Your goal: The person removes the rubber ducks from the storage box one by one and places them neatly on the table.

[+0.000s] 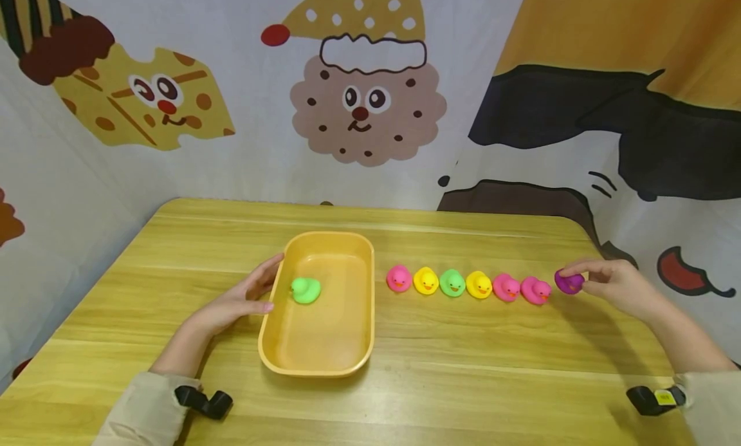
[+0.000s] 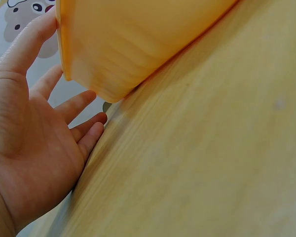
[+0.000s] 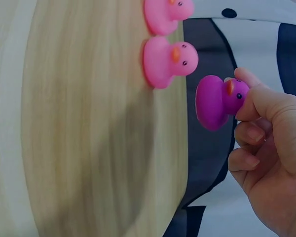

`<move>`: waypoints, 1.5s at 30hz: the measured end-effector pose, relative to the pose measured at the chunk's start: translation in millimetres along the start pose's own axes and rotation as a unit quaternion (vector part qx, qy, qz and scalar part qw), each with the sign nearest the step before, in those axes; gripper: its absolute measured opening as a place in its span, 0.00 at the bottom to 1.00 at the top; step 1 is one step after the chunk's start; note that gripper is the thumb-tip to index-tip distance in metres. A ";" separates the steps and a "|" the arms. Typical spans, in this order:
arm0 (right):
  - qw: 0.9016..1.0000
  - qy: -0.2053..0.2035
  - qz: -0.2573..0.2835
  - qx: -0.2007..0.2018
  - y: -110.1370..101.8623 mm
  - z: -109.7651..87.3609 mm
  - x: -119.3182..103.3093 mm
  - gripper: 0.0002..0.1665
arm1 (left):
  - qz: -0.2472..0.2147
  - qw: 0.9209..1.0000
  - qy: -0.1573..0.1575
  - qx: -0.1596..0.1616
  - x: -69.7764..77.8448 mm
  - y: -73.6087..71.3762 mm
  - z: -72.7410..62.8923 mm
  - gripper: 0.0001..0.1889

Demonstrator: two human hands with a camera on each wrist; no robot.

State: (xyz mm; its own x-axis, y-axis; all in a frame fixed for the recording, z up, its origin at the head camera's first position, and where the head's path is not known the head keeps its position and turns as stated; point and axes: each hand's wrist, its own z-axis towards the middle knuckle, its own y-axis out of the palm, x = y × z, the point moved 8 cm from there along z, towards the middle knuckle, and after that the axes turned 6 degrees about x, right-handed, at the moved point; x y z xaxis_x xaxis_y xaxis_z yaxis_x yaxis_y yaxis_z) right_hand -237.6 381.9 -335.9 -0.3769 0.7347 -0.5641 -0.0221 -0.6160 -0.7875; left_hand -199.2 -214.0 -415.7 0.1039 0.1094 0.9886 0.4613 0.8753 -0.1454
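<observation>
My right hand [image 1: 616, 288] pinches a purple rubber duck [image 3: 212, 103] by its head, at the right end of a row of ducks. In the right wrist view this duck appears held up off the table. The row holds a pink duck [image 1: 399, 278], a yellow duck [image 1: 426, 281], a green duck [image 1: 452, 283], another yellow duck [image 1: 479, 284] and two more pink ducks, the last of them [image 1: 536, 291] nearest the purple one. My left hand [image 1: 246, 295] touches the left side of an orange plastic tray [image 1: 318, 367] with fingers spread. Inside the tray sits a light green duck [image 1: 305, 291].
Everything stands on a wood-grain table [image 1: 463, 369], its far edge close to a cloth backdrop [image 1: 243, 169] printed with cartoon figures. The tray's walls rise left of the duck row. Both wrists wear black straps [image 1: 202, 401].
</observation>
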 end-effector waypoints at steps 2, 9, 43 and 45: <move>1.000 -0.006 0.005 0.001 1.3 0.4 4.1 0.13 | -0.003 1.000 0.001 -0.001 0.0 0.2 0.4 0.44; 1.000 -0.002 0.003 -0.009 7.4 1.3 20.3 0.11 | 0.000 1.000 0.006 -0.006 -1.1 -0.2 1.4 0.44; 0.999 0.027 0.009 -0.037 22.9 -1.5 37.5 0.18 | -0.005 1.000 0.006 -0.002 -2.9 -0.3 1.3 0.44; 0.999 0.026 0.010 -0.041 23.3 -1.6 37.8 0.19 | -0.003 1.000 0.006 -0.002 -2.6 -0.2 1.3 0.44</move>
State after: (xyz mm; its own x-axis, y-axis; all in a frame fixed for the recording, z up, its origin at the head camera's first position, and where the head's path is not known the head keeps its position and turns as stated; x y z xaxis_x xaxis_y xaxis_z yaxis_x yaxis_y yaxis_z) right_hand -250.9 395.8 -376.0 -0.3271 0.7376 -0.5907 0.0612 -0.6073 -0.7921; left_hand -200.7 -213.9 -418.2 0.1110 0.0982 0.9890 0.4652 0.8742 -0.1390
